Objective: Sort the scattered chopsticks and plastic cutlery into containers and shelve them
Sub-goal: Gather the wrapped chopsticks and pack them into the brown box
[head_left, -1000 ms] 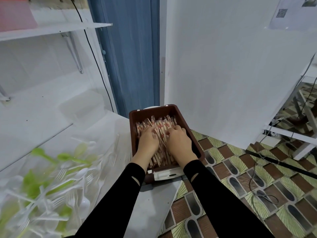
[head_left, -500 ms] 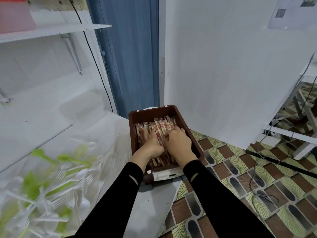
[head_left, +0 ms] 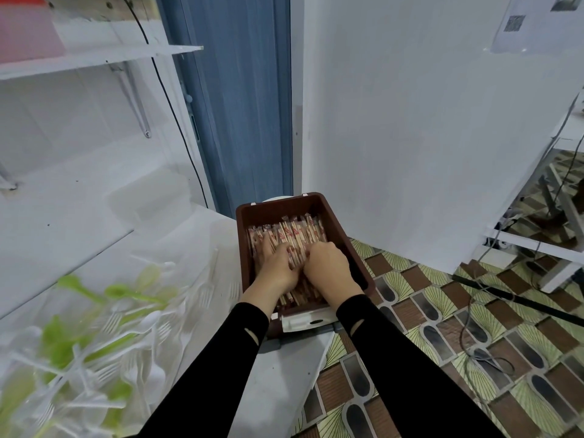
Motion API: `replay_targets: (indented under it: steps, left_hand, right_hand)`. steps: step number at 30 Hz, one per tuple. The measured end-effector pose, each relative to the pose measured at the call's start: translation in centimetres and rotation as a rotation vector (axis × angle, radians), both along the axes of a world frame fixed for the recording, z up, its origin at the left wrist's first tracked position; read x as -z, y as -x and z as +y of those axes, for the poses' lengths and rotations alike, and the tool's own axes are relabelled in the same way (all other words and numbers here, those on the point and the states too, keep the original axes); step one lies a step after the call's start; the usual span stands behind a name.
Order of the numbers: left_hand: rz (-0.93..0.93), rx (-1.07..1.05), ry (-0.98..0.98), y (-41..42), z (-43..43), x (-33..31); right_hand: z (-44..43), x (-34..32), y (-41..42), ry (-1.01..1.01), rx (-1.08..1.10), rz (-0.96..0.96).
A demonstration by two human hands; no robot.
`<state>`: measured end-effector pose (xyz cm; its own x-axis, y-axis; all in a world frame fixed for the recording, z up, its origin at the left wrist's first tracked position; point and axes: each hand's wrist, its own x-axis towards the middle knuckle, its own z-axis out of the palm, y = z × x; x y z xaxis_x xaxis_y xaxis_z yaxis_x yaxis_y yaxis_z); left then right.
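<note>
Left hand (head_left: 278,267) has its fingers (head_left: 268,248) flat and together, pressing the wrapped chopsticks (head_left: 297,232). The right hand (head_left: 328,263) curls down into the pile, can't tell if it's pinching any. The sticks sit in the brown box (head_left: 335,222) at the tabletop (head_left: 189,248) edge. Looks like levelling them. Next up, I'd guess, the plastic cutlery (head_left: 110,327) needs a container.

Bright, even, cool light — shadows faint. The near-left pile of clear and green plastic cutlery (head_left: 79,343) is blurred; straight lines bow at the margins.
</note>
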<state>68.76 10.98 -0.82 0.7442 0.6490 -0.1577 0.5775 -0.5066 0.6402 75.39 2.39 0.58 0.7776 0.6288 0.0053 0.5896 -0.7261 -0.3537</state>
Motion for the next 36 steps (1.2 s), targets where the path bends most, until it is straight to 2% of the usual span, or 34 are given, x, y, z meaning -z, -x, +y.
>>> replay_targets:
  steps: [6,9,11,14,17,21,25,27,36]
  left_hand:
    - [-0.091,-0.022,0.078,0.1,-0.3,-0.7]
    - [-0.161,-0.035,0.036,0.0,0.0,-0.5]
    - [-0.081,-0.013,0.001,-0.1,0.1,-0.3]
    - [0.192,0.053,-0.050,-0.2,0.1,0.0]
    - [0.224,0.060,-0.068,-0.1,0.0,-0.2]
    - [0.092,0.024,-0.045,-0.1,0.0,-0.1]
    - [-0.325,-0.025,-0.039,0.2,-0.4,-1.0]
    - [-0.424,0.009,-0.051,1.0,-0.5,-2.2]
    - [-0.473,-0.018,-0.113,7.6,4.2,-7.1]
  right_hand:
    - [-0.1,-0.2,-0.1,-0.214,-0.008,0.055]
    - [0.2,0.4,-0.2,-0.116,0.002,0.057]
    - [0.3,0.7,-0.2,-0.037,-0.015,0.094]
    - [0.3,0.8,-0.3,-0.023,-0.030,0.101]
    - [0.1,0.7,-0.2,-0.021,-0.023,0.100]
    - [-0.2,0.3,0.0,-0.084,-0.004,0.113]
    - [-0.6,-0.6,0.2,-0.256,-0.006,0.038]
    - [-0.7,-1.2,0.2,-0.337,-0.033,0.028]
    - [1.6,-5.5,3.2,-0.426,-0.317,-0.010]
